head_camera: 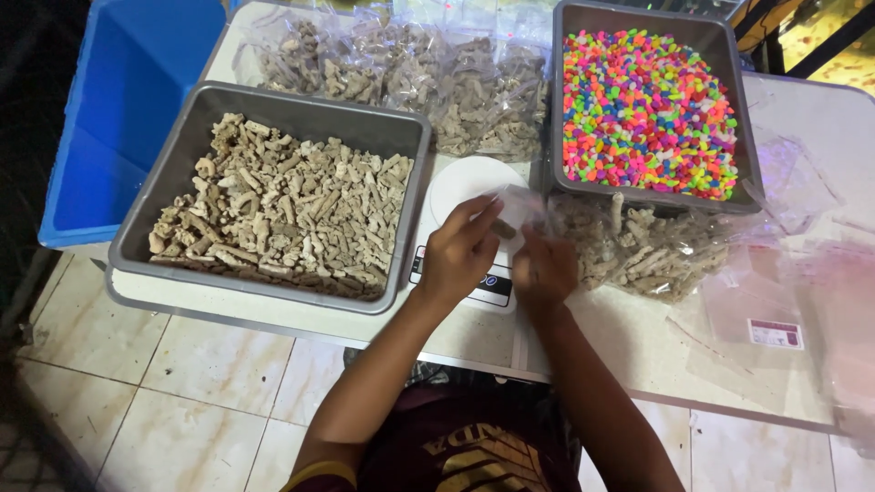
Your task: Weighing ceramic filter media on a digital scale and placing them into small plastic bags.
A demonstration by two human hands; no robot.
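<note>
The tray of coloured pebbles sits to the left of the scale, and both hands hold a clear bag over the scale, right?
Not quite. The head view shows the pebble tray to the right of the scale. Both the left hand and right hand do hold the clear bag over it.
</note>
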